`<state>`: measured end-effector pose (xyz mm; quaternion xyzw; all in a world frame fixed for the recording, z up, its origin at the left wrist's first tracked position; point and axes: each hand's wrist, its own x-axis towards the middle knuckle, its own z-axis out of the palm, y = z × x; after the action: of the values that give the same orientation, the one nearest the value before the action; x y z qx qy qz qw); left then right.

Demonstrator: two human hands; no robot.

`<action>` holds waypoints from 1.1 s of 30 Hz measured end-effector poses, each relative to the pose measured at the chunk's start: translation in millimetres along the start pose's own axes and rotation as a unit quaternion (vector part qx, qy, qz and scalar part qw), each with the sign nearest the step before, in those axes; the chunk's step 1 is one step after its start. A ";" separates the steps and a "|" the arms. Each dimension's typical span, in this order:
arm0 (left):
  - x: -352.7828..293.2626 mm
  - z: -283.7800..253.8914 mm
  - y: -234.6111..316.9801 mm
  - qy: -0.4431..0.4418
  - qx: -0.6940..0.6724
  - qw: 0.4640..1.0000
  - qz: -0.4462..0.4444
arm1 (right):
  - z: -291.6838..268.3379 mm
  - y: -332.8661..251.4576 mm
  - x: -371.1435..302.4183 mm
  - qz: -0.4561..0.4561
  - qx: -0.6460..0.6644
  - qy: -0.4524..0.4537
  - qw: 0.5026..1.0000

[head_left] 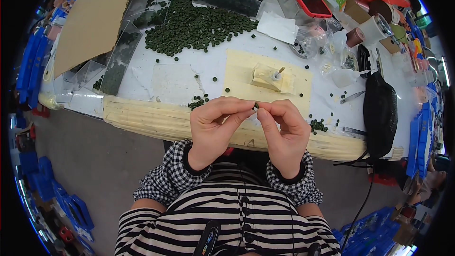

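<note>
Just above the near edge of the white worktable, the left hand and the right hand meet fingertip to fingertip, both curled nearly closed and pinching one small dark green disc between them; the disc sits right at the joint of the fingertips and only a sliver of it shows. Below the hands, the table edge is padded with a pale ridged strip, and the wrists hang over it, clear of the surface. Ahead of the hands lies a cream mat with a small block and upright pin on it, near but apart from the fingers, with open mat around it. Farther back a broad heap of green discs spreads across the table, with strays scattered toward the mat. To the left stand clear plastic trays, one partly filled; to the right a black pouch lies by the table's edge. The far right is crowded with bags and tape rolls that bend into the rim and are hard to make out. A brown cardboard sheet is cut off at the upper left.
</note>
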<state>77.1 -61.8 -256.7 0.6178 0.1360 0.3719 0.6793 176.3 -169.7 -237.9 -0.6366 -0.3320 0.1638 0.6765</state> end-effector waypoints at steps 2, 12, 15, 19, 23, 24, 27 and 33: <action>2.5 -2.5 3.3 -0.017 0.046 0.999 0.021 | -1.1 -0.9 -0.9 0.028 0.019 -0.012 0.999; 7.4 -9.8 0.3 -0.010 -0.043 0.995 -0.094 | -6.4 -0.3 -0.4 0.037 0.069 -0.094 0.993; 10.1 -5.4 10.3 0.027 -0.094 0.983 -0.157 | -11.3 -2.8 0.3 0.073 0.108 -0.113 0.985; 8.5 -8.2 4.3 -0.003 -0.022 0.997 -0.069 | -12.5 -1.6 0.0 0.041 0.097 -0.126 0.986; 12.6 -11.8 5.2 -0.042 0.133 0.987 0.083 | -14.8 -1.8 -0.1 0.055 0.116 -0.137 0.982; 13.7 -11.6 6.2 -0.050 0.164 0.979 0.113 | -15.3 -2.9 0.1 0.067 0.129 -0.137 0.980; 9.5 -12.0 -1.9 -0.029 -0.038 0.995 -0.084 | -15.3 -2.8 -0.9 0.029 0.073 -0.134 0.988; 11.2 -5.5 10.4 -0.025 -0.096 0.983 -0.155 | -21.2 -1.0 4.3 -0.040 0.000 -0.124 0.992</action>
<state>77.7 -50.6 -244.9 0.5302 0.1772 0.2576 0.7881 193.1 -183.1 -235.2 -0.5976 -0.4384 0.2140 0.6363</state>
